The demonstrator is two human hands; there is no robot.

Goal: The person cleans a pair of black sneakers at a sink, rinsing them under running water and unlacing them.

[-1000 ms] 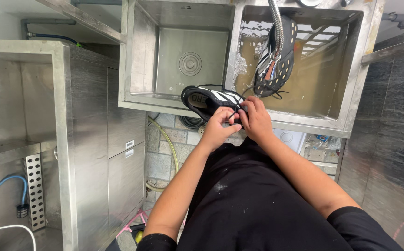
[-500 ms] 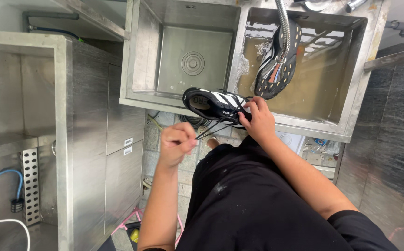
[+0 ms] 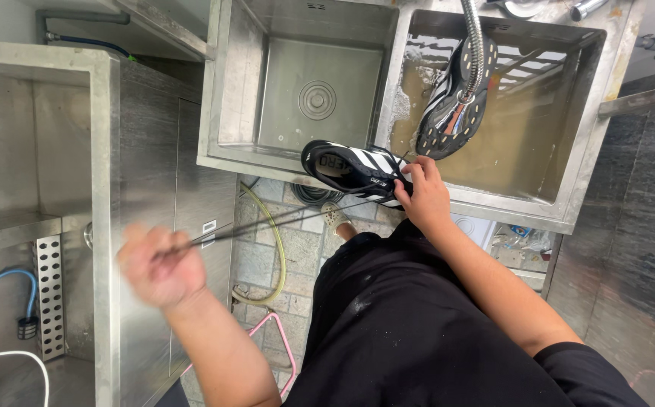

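My right hand [image 3: 423,197] gripped the black shoe with white stripes [image 3: 354,167], fingers clamped over its laced top, pinning it on the front rim of the steel double sink [image 3: 297,169]. My left hand [image 3: 158,265], blurred, was clenched around the end of the dark lace [image 3: 282,218], which ran taut from those fingers up to the shoe. Beyond my right fingers, a second shoe [image 3: 456,98] stood sole-out in the murky right basin, against the metal hose [image 3: 477,45].

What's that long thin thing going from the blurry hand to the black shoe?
In the head view, a dark shoelace stretches taut from the left hand to the black-and-white shoe, which the right hand steadies on the sink rim.
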